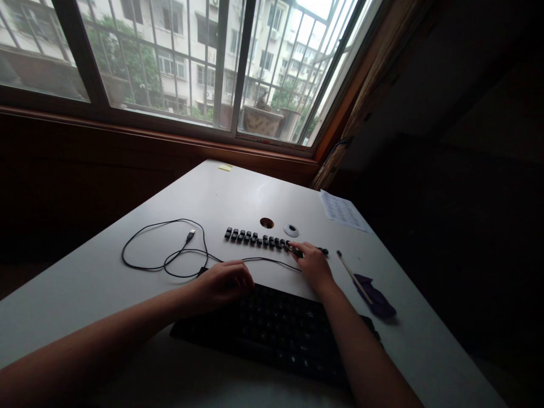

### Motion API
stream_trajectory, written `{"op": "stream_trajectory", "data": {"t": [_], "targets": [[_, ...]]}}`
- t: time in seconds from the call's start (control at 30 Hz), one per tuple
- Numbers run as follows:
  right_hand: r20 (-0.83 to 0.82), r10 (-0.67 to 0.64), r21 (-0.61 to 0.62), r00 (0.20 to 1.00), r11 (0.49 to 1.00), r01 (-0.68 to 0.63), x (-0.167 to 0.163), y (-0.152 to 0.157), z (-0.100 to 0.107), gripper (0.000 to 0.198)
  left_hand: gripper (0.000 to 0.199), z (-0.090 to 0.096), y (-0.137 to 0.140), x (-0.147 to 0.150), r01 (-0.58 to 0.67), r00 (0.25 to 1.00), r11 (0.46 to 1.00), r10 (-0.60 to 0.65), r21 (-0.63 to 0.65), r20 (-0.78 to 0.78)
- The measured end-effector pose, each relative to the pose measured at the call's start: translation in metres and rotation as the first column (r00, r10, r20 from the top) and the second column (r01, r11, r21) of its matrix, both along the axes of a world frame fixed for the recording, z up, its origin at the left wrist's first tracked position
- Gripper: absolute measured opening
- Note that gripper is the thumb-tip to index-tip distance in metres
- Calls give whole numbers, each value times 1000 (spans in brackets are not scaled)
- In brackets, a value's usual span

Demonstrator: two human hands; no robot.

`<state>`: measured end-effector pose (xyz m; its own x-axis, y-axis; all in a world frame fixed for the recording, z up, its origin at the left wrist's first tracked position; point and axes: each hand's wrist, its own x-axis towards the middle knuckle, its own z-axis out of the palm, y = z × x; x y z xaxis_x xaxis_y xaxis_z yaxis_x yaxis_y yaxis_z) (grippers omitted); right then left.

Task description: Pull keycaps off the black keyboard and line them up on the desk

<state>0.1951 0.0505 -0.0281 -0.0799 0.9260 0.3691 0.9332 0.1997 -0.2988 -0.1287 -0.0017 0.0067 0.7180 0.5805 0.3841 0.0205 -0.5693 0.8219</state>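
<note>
A black keyboard [289, 326] lies across the near part of the white desk, its upper-left part under my left hand [225, 285]. The fingers of that hand are curled in at the keyboard's top edge; whatever they hold, if anything, is hidden. Beyond the keyboard, two rows of loose black keycaps [247, 238] stand on the desk. At the right part of these rows is my right hand [313, 265], its fingers closed around a small black piece [296, 253] that is too dark to name surely. More keycaps [324, 251] show just right of this hand.
A black USB cable [147, 268] loops on the left. A brush [355, 277] rests on a purple cloth [382, 303] at right. Behind the keycaps are a desk hole [267, 223] and a grey ring [291, 230]. Papers [344, 211] and a yellow note [225, 168] lie farther back.
</note>
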Motion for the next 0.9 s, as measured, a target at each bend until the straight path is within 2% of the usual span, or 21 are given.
{"op": "stream_trajectory", "data": {"t": [0.23,0.5,0.77,0.9], "targets": [[27,-35,-21,999,999,36,-8,-1,-1,22,11,-2,0,0,12,1000,1000,-12,7,7],[29,-28,21,999,999,27,-10,-5,1,14,11,-1,2,1,8,1000,1000,-8,23,1],[118,-51,27,992,998,48,-11,-9,4,25,11,-2,1,0,19,1000,999,-19,30,5],[114,-7,8,993,1000,6,-9,-9,3,25,11,-3,1,0,19,1000,999,-19,39,0]]}}
